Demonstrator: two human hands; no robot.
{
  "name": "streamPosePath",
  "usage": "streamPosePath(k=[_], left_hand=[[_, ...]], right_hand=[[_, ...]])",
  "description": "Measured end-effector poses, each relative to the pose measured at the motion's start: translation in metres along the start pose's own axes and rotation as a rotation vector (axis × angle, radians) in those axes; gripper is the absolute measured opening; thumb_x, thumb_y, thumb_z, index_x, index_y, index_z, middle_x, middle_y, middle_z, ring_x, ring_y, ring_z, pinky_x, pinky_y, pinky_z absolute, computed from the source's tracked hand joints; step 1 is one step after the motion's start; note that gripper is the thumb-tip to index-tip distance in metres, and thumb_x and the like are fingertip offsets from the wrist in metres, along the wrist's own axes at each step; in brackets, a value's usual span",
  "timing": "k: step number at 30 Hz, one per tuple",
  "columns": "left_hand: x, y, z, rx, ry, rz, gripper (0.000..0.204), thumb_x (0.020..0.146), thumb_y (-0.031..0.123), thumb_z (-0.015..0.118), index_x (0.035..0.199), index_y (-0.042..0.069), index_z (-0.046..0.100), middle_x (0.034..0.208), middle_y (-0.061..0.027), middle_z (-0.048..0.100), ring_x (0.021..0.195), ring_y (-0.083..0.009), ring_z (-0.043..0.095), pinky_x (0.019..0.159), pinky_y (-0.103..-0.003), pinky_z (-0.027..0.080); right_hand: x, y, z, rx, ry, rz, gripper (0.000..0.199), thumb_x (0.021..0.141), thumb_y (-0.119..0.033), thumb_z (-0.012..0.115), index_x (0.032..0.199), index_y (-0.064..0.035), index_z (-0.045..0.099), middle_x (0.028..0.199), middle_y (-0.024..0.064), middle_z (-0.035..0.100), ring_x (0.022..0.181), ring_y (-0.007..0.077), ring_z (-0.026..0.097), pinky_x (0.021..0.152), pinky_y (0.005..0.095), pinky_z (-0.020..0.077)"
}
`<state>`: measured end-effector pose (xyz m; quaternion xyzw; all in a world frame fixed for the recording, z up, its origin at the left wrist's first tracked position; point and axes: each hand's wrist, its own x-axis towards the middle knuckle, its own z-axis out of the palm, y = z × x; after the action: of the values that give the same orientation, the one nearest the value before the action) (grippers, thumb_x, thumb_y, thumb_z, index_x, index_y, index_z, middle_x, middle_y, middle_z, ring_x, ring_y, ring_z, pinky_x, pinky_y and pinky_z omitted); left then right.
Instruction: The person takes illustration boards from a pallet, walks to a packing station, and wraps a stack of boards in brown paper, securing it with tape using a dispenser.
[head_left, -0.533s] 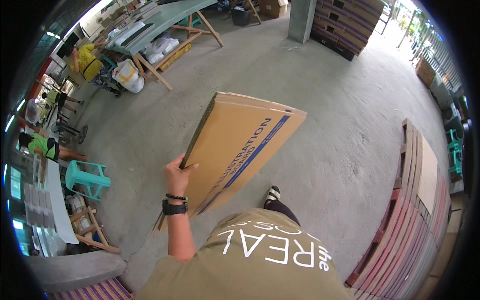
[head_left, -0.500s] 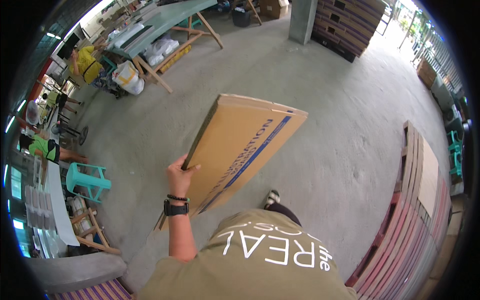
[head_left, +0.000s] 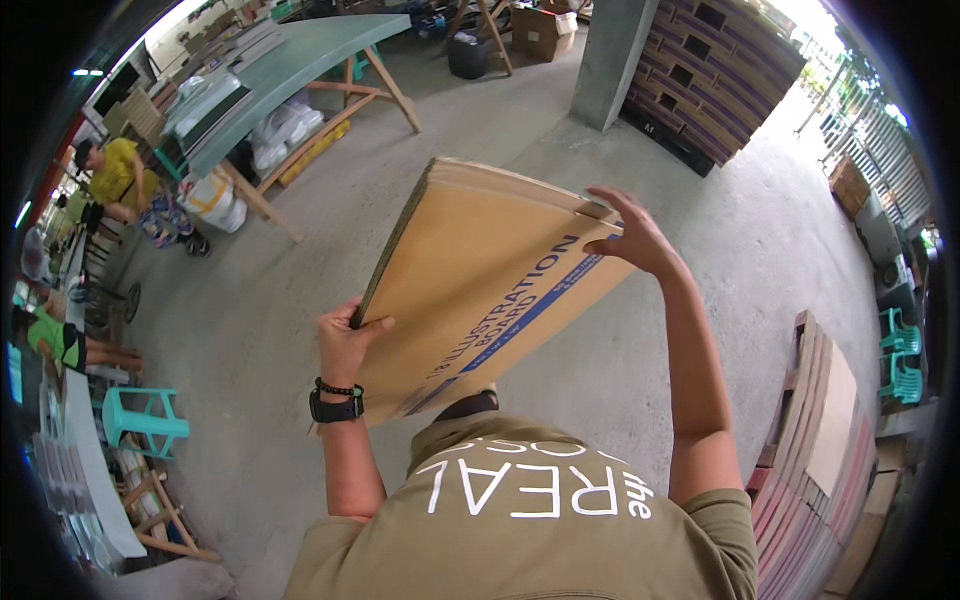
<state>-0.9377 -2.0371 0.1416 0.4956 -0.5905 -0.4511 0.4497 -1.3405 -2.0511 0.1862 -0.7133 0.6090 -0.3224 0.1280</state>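
The person is holding a large, flat brown cardboard box with a blue stripe and blue lettering [head_left: 480, 280] up in front of the chest, above the grey concrete floor [head_left: 260, 330], and both bare hands are gripping it at opposite sides. The left hand [head_left: 345, 345], wearing a black watch and a beaded band at the wrist, is clamping the box's near left edge, with the thumb lying across the broad printed face and the fingers wrapped behind the thin side where they are out of sight. The right hand [head_left: 630, 235] is reaching up to the far right corner, its fingers [head_left: 612, 203] spread wide and curling over the top edge while the palm is pressing on the face. The box is tilting, with its long axis running from the lower left near the left hand up to the higher right corner under the right hand, and its thin top edge is pointing away from the body; the left hand is the nearer one to the torso and is carrying the lower end. Away to the left a green trestle surface on wooden legs [head_left: 290, 70] is standing with white sacks beneath it, a turquoise plastic stool [head_left: 145, 420] is sitting closer in, and stacked pallets [head_left: 720, 70] are rising beyond a grey pillar.
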Motion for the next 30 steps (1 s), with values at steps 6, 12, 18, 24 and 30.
streamPosePath(k=[6, 12, 18, 24, 30], left_hand=[[0.166, 0.024, 0.056, 0.012, -0.246, -0.028, 0.026, 0.068, 0.001, 0.069, 0.093, -0.003, 0.062, 0.081, -0.0027, 0.064, 0.071, -0.0061, 0.056, 0.065, -0.021, 0.045], [0.324, 0.045, 0.115, -0.068, -0.449, 0.182, 0.035, 0.065, 0.001, 0.072, 0.098, -0.004, 0.061, 0.085, -0.0053, 0.064, 0.075, -0.0073, 0.056, 0.068, -0.022, 0.046], [0.499, 0.052, 0.168, 0.113, -0.467, 0.278, 0.039, 0.063, 0.000, 0.072, 0.100, -0.004, 0.060, 0.086, -0.0046, 0.065, 0.076, -0.0078, 0.056, 0.071, -0.024, 0.046], [0.665, 0.060, 0.181, 0.248, -0.457, 0.335, 0.041, 0.064, 0.001, 0.072, 0.103, -0.001, 0.060, 0.088, -0.0028, 0.065, 0.077, -0.0072, 0.056, 0.072, -0.024, 0.046], [0.813, 0.031, 0.204, 0.112, -0.464, 0.351, 0.043, 0.067, 0.001, 0.071, 0.108, 0.001, 0.058, 0.093, -0.0023, 0.064, 0.079, -0.0069, 0.057, 0.073, -0.023, 0.046]], right_hand=[[0.104, 0.082, -0.040, 0.310, -0.287, 0.417, 0.055, 0.064, -0.011, 0.072, 0.112, 0.0034, 0.051, 0.092, 0.0116, 0.062, 0.086, 0.0166, 0.058, 0.075, 0.0304, 0.0469], [0.176, 0.177, -0.073, 0.198, -0.427, 0.376, 0.043, 0.061, -0.008, 0.077, 0.099, -0.0008, 0.060, 0.085, 0.0021, 0.063, 0.078, 0.0076, 0.051, 0.072, 0.0279, 0.0462], [0.283, 0.225, -0.079, 0.312, -0.323, 0.399, 0.024, 0.064, -0.005, 0.072, 0.083, 0.0052, 0.062, 0.072, 0.0050, 0.063, 0.065, 0.0076, 0.055, 0.060, 0.0261, 0.0474], [0.439, 0.243, -0.102, 0.255, -0.360, 0.213, 0.017, 0.067, -0.002, 0.066, 0.081, 0.0057, 0.062, 0.068, 0.0068, 0.063, 0.061, 0.0081, 0.056, 0.056, 0.0251, 0.0471], [0.565, 0.240, -0.111, 0.096, -0.310, 0.216, 0.021, 0.067, -0.001, 0.064, 0.086, 0.0067, 0.061, 0.072, 0.0106, 0.064, 0.062, 0.0122, 0.060, 0.057, 0.0262, 0.0484]])
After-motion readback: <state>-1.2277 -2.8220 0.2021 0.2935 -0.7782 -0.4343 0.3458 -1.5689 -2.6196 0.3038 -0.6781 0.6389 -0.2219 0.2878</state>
